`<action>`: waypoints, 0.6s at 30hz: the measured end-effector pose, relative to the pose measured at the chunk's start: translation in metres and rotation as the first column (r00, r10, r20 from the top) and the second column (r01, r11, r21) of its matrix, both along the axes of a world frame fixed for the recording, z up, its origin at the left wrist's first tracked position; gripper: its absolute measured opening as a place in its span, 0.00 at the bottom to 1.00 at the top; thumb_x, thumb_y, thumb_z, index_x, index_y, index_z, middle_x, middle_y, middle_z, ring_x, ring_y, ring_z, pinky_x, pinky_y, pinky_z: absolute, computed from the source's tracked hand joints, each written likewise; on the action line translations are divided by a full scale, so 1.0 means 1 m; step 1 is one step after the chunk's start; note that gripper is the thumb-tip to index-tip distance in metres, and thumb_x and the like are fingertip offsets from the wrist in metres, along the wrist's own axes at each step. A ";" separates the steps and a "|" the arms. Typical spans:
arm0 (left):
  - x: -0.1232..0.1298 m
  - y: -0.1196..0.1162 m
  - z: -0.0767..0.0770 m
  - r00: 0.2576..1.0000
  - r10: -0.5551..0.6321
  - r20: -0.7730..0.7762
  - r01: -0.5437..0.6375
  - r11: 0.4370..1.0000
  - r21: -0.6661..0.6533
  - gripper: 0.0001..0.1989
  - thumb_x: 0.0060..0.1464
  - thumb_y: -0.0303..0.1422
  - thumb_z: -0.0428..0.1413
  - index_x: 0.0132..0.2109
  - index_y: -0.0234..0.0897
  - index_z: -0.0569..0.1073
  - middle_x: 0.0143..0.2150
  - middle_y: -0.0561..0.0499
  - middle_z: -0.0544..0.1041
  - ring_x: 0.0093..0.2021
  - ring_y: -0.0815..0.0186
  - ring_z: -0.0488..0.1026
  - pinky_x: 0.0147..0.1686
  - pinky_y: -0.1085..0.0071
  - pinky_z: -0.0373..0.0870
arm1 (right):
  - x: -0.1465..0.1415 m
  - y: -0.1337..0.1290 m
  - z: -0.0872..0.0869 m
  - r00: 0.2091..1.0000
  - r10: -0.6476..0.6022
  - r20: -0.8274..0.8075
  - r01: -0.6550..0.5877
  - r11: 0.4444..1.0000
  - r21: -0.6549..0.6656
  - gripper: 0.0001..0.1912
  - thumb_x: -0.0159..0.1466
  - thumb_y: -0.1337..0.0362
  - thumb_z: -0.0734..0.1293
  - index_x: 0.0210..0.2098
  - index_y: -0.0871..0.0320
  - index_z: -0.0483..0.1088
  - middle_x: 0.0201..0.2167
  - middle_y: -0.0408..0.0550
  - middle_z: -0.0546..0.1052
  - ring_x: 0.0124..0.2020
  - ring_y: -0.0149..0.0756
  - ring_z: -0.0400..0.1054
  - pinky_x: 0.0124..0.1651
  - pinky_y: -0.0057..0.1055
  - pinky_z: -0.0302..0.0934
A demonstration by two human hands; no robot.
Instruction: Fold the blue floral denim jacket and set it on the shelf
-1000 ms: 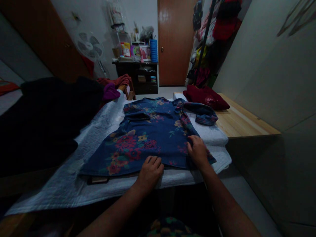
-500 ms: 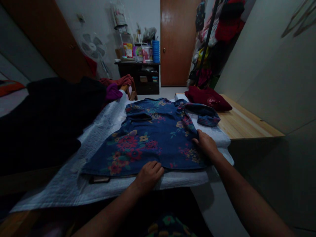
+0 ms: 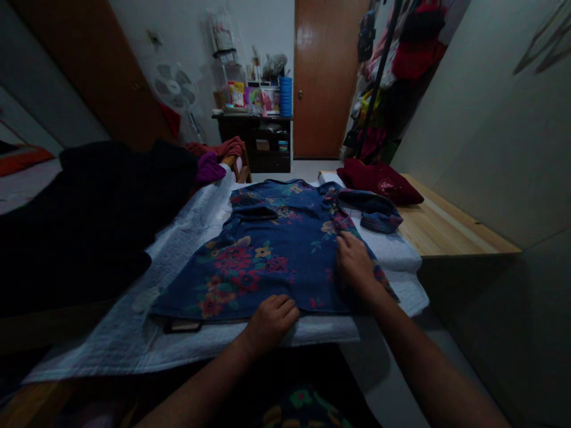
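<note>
The floral blue garment (image 3: 285, 249) lies spread across the cloth-covered tabletop (image 3: 321, 331), hem (image 3: 321, 309) along the near edge. The left hand (image 3: 274, 318) rests at the hem, the right hand (image 3: 355, 263) on the garment toward the right edge; whether the fingers of either clamp fabric, I cannot tell.

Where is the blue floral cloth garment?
Head view, centre: the garment lies on the pale quilted sheet, left hand at its near hem, right hand at its right side.
</note>
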State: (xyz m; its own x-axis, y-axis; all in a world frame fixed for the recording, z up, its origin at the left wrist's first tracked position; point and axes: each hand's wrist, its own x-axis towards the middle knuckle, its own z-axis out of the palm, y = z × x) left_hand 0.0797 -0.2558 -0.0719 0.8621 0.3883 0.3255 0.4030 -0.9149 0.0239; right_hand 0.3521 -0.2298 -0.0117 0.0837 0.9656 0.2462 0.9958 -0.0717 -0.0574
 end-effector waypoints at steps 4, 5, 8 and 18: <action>-0.002 0.000 -0.002 1.000 -0.022 0.016 0.022 1.000 -0.001 0.08 0.64 0.28 0.47 0.41 0.38 0.71 0.42 0.46 0.74 0.45 0.63 0.69 0.42 0.67 0.66 | -0.028 0.019 -0.043 0.991 0.083 -0.106 -0.102 0.978 -0.183 0.33 0.68 0.54 0.55 0.67 0.65 0.52 0.69 0.60 0.52 0.70 0.48 0.43 0.67 0.46 0.40; -0.002 0.000 -0.003 0.999 -0.028 0.016 0.028 1.000 -0.002 0.07 0.64 0.28 0.47 0.41 0.38 0.71 0.42 0.46 0.74 0.45 0.63 0.69 0.42 0.67 0.66 | -0.029 0.022 -0.051 0.993 0.042 -0.109 -0.064 0.975 -0.211 0.34 0.69 0.51 0.54 0.68 0.65 0.51 0.69 0.60 0.52 0.70 0.48 0.42 0.67 0.46 0.40; -0.003 0.001 -0.003 0.999 -0.033 0.017 0.034 0.999 -0.013 0.07 0.64 0.28 0.48 0.40 0.38 0.71 0.41 0.47 0.74 0.44 0.63 0.70 0.42 0.67 0.66 | -0.021 0.030 -0.063 0.995 -0.030 -0.097 0.007 0.974 -0.228 0.35 0.69 0.48 0.52 0.68 0.64 0.52 0.70 0.61 0.49 0.71 0.49 0.40 0.67 0.46 0.38; -0.003 0.001 -0.003 0.999 -0.021 0.036 0.022 0.999 -0.030 0.07 0.63 0.27 0.48 0.39 0.38 0.70 0.40 0.47 0.75 0.43 0.64 0.71 0.42 0.67 0.66 | -0.009 0.041 -0.060 0.980 -0.079 -0.184 0.029 0.965 -0.260 0.37 0.70 0.45 0.51 0.69 0.63 0.48 0.71 0.61 0.43 0.71 0.48 0.37 0.69 0.42 0.36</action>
State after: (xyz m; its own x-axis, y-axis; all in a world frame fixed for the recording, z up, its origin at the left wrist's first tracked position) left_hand 0.0772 -0.2544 -0.0744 0.8584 0.3796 0.3450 0.3813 -0.9221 0.0658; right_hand 0.3434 -0.1891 -0.0712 0.1587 0.9868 -0.0329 0.9623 -0.1621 -0.2186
